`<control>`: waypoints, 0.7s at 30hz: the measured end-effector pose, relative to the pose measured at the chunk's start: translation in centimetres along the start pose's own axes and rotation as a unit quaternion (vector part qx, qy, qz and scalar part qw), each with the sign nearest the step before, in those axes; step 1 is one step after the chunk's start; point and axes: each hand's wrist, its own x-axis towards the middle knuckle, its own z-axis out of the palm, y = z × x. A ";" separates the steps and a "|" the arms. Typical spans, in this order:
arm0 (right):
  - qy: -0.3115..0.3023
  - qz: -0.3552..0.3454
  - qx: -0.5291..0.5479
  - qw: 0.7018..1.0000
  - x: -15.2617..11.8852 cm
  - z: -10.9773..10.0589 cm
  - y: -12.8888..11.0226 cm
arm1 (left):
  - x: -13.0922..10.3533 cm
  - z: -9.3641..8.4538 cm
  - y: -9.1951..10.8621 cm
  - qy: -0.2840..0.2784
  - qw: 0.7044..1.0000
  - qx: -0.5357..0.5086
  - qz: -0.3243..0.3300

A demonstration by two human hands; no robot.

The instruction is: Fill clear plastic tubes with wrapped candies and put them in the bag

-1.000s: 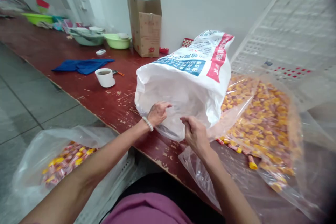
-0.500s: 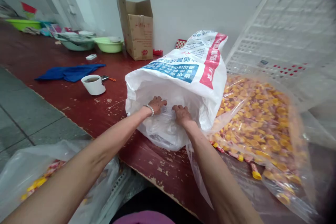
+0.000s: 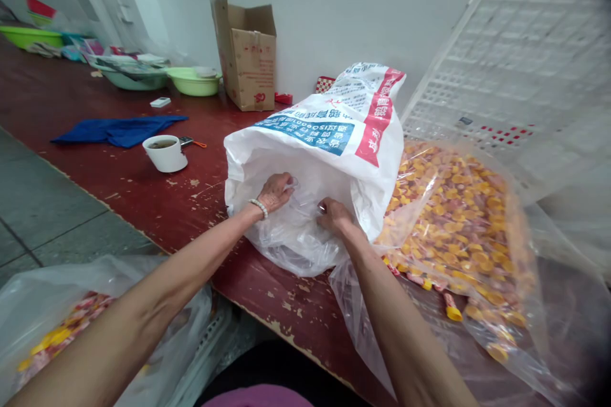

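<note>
A white woven sack (image 3: 312, 111) with blue and red print lies on its side, its mouth facing me. Clear plastic (image 3: 298, 245), apparently a liner with small see-through pieces, fills the opening. Both hands reach inside the mouth. My left hand (image 3: 275, 193), a beaded bracelet at its wrist, pinches a small clear plastic piece (image 3: 295, 182) with a rounded edge. Curled inward on the right side, my right hand (image 3: 335, 216) is closed at another clear plastic piece (image 3: 321, 207). Its fingertips are partly hidden, and the exact kind of these pieces cannot be made out.
Right of the sack lies a clear bag of yellow-capped candy tubes (image 3: 458, 222), with a white crate (image 3: 482, 82) leaning behind. To the left stand a cup of dark liquid (image 3: 165, 156), a blue cloth (image 3: 117, 130) and a cardboard box (image 3: 251, 60). Another candy bag (image 3: 157, 267) sits below the table edge.
My left hand has closed on a clear piece, and its fingers now point more upward. My right hand's fingers have curled in. The view has shifted slightly.
</note>
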 end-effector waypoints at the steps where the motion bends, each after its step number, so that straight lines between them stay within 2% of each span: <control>1: -0.001 0.002 0.016 1.000 0.1 0.1 0.0 | 0.0 -0.3 0.1 0.008 1.000 -0.026 -0.012; 7: 0.044 0.011 0.161 0.986 0.5 0.0 0.7 | -0.3 -1.6 -0.2 0.030 0.982 -0.167 -0.080; 9: 0.066 -0.011 0.227 0.972 0.0 -0.3 0.5 | -0.6 -1.8 0.0 0.034 0.971 -0.214 -0.103; 11: 0.081 -0.049 0.293 0.951 -1.1 -0.9 -0.2 | -1.4 -2.0 0.8 0.013 0.959 -0.258 -0.114; 13: 0.087 -0.089 0.353 0.927 -2.4 -1.4 -1.5 | -2.6 -2.0 2.1 -0.034 0.944 -0.311 -0.102; 16: 0.089 -0.129 0.430 0.889 -4.7 -1.5 -3.3 | -5.0 -1.7 4.2 -0.093 0.905 -0.410 -0.066; 18: 0.086 -0.139 0.508 0.845 -6.0 -1.1 -4.2 | -6.4 -1.2 5.3 -0.098 0.880 -0.463 -0.051; 21: 0.068 -0.128 0.618 0.773 -7.5 -0.4 -4.7 | -7.8 -0.3 6.3 -0.080 0.861 -0.500 -0.057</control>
